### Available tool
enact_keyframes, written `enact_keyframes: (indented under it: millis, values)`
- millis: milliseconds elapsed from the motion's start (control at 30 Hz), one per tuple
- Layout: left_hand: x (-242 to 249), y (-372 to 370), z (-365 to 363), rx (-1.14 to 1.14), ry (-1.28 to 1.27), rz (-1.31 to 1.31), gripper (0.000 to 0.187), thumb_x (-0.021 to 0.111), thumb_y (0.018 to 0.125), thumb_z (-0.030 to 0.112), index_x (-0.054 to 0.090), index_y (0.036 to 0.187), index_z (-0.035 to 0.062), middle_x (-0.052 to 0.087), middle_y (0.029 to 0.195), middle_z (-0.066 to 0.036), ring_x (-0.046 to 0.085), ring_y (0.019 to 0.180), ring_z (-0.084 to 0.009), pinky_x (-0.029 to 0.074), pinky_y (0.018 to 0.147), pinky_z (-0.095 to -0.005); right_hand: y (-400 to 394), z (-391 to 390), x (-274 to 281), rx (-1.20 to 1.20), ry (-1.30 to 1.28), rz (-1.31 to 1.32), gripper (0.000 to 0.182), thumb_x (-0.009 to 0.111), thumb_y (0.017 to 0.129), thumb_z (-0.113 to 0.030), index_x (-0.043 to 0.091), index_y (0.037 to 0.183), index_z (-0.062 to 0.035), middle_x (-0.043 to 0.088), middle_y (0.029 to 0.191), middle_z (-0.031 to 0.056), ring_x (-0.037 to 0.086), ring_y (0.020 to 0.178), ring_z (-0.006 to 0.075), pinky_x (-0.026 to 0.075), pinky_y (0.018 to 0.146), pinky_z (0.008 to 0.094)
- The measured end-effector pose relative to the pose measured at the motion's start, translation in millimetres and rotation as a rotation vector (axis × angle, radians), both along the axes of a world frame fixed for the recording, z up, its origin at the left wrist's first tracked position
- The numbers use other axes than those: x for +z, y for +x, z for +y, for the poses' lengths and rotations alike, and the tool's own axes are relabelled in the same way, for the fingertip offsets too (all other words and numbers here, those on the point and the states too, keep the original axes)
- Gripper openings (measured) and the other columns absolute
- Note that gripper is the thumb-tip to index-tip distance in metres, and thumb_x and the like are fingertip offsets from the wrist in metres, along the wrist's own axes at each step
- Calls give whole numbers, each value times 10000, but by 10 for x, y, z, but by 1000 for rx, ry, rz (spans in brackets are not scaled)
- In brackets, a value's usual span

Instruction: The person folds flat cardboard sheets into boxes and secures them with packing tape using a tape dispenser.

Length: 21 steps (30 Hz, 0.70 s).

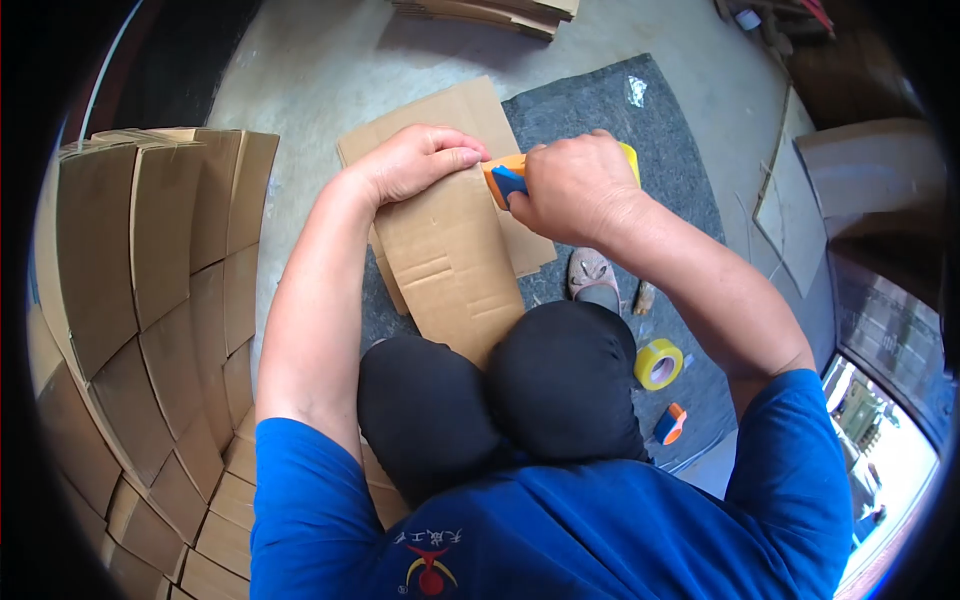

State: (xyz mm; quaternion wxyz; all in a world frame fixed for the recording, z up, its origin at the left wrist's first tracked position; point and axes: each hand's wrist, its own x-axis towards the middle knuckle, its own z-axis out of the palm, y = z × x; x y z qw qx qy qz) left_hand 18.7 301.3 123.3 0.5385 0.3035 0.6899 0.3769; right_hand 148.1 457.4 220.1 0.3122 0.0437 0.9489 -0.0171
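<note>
A brown cardboard box (445,265), folded flat or nearly so, stands tilted between my knees. My left hand (422,165) grips its far end, with the thumb along the top edge and the fingers curled over. In my right hand (582,188) is an orange and blue tape dispenser (508,180). Its front end meets the box's upper right corner, close to my left fingertips. Yellow shows behind my right knuckles, apparently the tape roll (631,163). Another flat cardboard piece (480,108) lies on the floor beyond the box.
Tall stacks of flattened cardboard (95,250) line the left side. More cardboard (500,12) lies at the far top. On the dark grey mat (660,200) are a yellow tape roll (659,364) and a small orange and blue dispenser (670,424), right of my knees.
</note>
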Motion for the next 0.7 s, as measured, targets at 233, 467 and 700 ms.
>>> enact_keyframes:
  millis: [233,467,700]
  values:
    - [-114,263,-552,923,359,689,388,480,1033,324,617,1217,10,493,1394,-166,521,1236,-265,402,1051,-363,335,-156,-800,70,91,224,664,550,874,-233,351,1472,-25,682,765,100,664,698,254,456,716,435]
    - [-1058,718,-885,1332,82,-758,651,395,1002,550,430,1418,51,421,1471,-165,457,1313,-302,366,1100,-418,334,-304,-1226,250,122,150,620,453,941,-148,264,1525,-56,702,912,77,683,826,231,459,734,407]
    - [-625,678,-1270,1211,-413,388,551,594,927,217,430,1420,35,388,1475,-217,404,1356,-340,335,1121,-404,730,84,-771,-373,-19,144,366,593,853,-378,703,952,-43,725,919,171,709,895,294,540,793,438]
